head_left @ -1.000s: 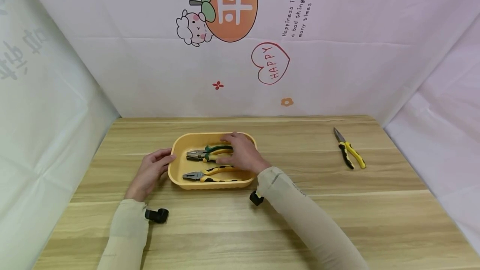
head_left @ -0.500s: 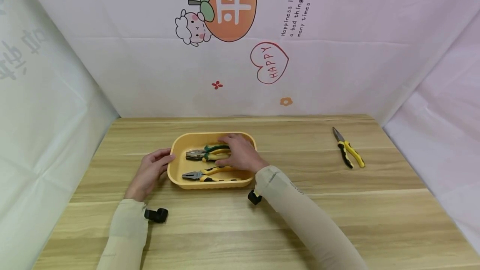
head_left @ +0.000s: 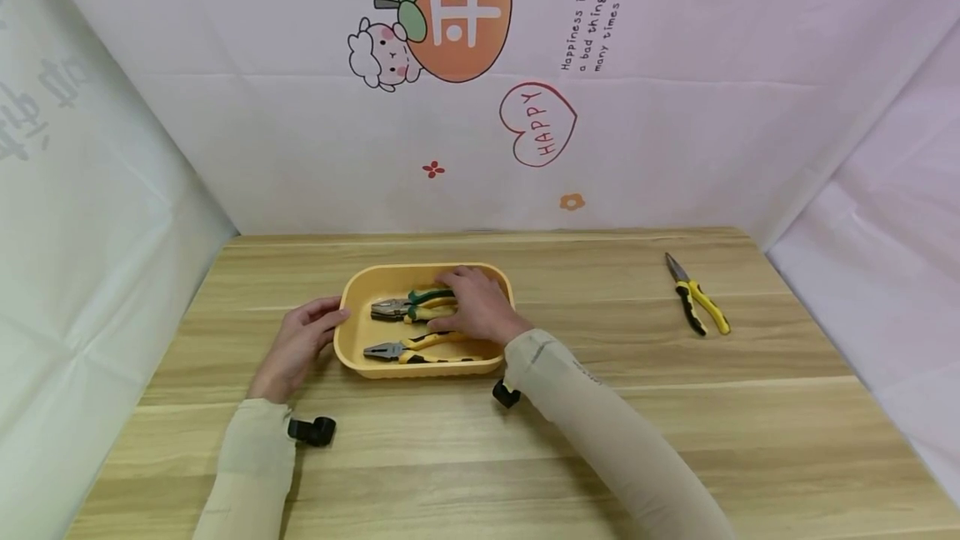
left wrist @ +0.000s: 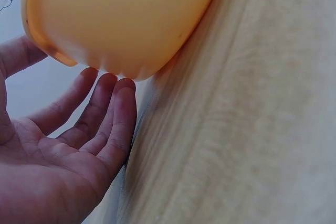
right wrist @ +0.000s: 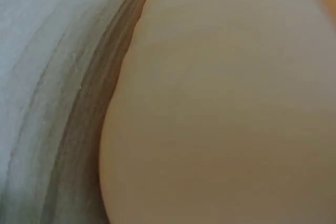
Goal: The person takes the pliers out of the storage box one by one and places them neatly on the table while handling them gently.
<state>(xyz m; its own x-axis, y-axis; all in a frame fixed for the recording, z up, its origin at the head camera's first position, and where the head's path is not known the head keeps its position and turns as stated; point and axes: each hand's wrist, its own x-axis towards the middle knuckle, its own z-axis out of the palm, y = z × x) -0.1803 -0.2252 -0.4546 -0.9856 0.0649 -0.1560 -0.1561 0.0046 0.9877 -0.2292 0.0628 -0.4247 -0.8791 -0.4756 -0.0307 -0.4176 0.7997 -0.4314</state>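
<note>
A yellow plastic bin (head_left: 360,369) stands on the table left of centre. My left hand (head_left: 298,348) holds its left end, thumb at the rim and fingertips against the outer wall, as the left wrist view shows. My right hand (head_left: 480,307) reaches inside, its fingers and thumb around the handles of green-and-yellow combination pliers (head_left: 393,309); the handle ends are hidden under the palm. Nearer the front wall lie yellow-and-black combination pliers (head_left: 386,351), jaws to the left. In the right wrist view the bin's outer wall (right wrist: 220,98) fills most of the picture.
Long-nose pliers (head_left: 697,297) with yellow-and-black handles lie on the wooden table (head_left: 637,407) at the far right. A printed white cloth (head_left: 300,148) hangs behind, and white cloth walls flank both sides.
The right hand and forearm have shifted slightly left over the pliers' handles. The left hand, the bin and the pliers stay in place.
</note>
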